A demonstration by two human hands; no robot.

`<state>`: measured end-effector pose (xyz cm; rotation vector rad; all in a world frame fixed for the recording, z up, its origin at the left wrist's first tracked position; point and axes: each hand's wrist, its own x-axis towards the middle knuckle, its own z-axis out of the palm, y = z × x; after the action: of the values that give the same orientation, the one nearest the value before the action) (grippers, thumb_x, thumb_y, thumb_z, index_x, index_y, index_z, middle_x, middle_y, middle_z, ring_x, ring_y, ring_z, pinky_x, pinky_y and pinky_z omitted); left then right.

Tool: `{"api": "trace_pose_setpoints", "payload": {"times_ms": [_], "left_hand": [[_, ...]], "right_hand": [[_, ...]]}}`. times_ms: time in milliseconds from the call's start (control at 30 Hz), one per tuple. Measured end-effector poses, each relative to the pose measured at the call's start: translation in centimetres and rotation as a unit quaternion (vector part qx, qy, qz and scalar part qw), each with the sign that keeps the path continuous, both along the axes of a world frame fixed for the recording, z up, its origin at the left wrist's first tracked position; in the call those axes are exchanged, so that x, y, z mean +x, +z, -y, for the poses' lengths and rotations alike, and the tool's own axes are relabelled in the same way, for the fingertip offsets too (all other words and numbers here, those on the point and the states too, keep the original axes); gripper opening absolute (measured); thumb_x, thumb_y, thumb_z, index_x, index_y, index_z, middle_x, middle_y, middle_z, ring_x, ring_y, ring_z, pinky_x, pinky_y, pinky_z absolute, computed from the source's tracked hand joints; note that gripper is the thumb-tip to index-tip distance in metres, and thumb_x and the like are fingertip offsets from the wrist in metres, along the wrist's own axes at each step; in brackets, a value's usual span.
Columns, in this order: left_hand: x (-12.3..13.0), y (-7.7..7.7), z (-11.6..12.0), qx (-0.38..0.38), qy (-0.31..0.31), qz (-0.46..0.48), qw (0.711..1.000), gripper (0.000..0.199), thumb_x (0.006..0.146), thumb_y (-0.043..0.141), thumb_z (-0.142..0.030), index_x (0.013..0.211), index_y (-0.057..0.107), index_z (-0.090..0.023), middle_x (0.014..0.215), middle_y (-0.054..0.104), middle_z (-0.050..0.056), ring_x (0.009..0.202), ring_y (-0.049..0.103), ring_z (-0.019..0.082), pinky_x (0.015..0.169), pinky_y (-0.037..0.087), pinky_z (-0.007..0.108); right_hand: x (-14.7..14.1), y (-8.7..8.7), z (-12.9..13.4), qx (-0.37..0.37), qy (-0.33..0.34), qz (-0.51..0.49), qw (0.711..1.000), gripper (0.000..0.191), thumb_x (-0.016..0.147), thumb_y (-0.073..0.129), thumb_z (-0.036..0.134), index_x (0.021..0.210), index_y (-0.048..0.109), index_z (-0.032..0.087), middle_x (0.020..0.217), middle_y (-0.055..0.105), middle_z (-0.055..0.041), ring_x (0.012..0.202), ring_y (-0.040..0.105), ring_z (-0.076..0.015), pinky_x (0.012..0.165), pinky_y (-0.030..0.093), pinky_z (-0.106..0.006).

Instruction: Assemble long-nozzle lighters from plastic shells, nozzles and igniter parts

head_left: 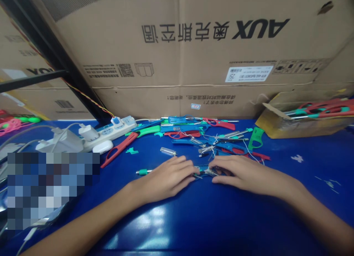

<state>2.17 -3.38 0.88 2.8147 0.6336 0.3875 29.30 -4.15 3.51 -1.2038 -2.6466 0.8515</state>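
The left hand [174,176] lies palm down with its fingers bent closely over a slim blue plastic lighter body with a teal-tipped rod [143,172], seemingly gripping it; the fingertips' undersides are hidden. The rod's teal and metal end sticks out on that hand's outer side, while the body runs under the fingers into the gap between the hands, low over the table. The right hand [233,171] is half closed, thumb and forefinger slightly apart around a small, pale, translucent part [211,171] at the body's other end; blur makes it impossible to tell whether it is pinched.

Just beyond the left hand lies a clear plastic tube [168,151], with a small teal plastic piece [132,150] farther left and a long red plastic handle shell [119,149] past it. Past both hands spreads a heap of blue, red and green lighter parts [182,128]. A green plastic handle with a loop [256,138] lies at its right edge, near an open cardboard box [276,128] filled with red handles.
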Motion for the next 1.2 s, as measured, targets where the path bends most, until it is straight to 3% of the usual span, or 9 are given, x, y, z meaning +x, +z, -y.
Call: {"api": "trace_pose_setpoints", "payload": {"times_ms": [1200], "left_hand": [[0.01, 0.0, 0.04, -0.004, 0.003, -0.003, 1.0, 0.026, 0.106, 0.04, -0.026, 0.125, 0.056, -0.018, 0.102, 0.062, 0.006, 0.095, 0.053, 0.02, 0.09, 0.046, 0.036]], "right_hand": [[0.09, 0.03, 0.0, 0.0, 0.001, 0.005, 1.0, 0.031, 0.097, 0.052, 0.052, 0.106, 0.063, 0.025, 0.106, 0.068, -0.0028, 0.093, 0.063, -0.0204, 0.077, 0.045, -0.031]]}}
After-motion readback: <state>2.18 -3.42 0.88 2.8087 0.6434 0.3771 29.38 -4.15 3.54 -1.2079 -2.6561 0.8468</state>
